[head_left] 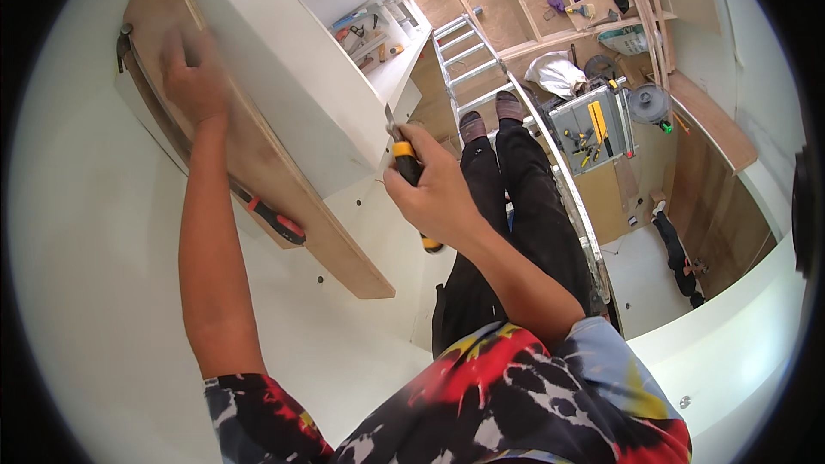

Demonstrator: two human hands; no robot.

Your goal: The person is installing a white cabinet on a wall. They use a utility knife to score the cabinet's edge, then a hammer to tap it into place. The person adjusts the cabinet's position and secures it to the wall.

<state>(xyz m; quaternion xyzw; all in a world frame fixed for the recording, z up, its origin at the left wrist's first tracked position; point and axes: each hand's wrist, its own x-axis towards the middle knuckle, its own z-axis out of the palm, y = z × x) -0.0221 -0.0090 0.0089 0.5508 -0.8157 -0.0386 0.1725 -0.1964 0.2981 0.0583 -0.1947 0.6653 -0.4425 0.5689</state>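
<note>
My left hand (194,77) presses flat on a bare plywood panel (284,198) that tops a white cabinet (284,60) at upper left. A red-and-black tool (273,220) lies wedged along the panel's lower edge, against the white wall. My right hand (438,193) grips a screwdriver with a black-and-yellow handle (406,161), its metal tip (391,120) pointing up at the cabinet's white face. I stand on an aluminium ladder (481,69), my dark trousers and shoes (490,120) visible below.
Open white shelves (369,26) hold small tools and parts. Far below, a table saw (593,129) with yellow clamps, a white bag (559,73), a round fan (650,103) and plywood flooring. A white counter edge (713,344) curves at lower right.
</note>
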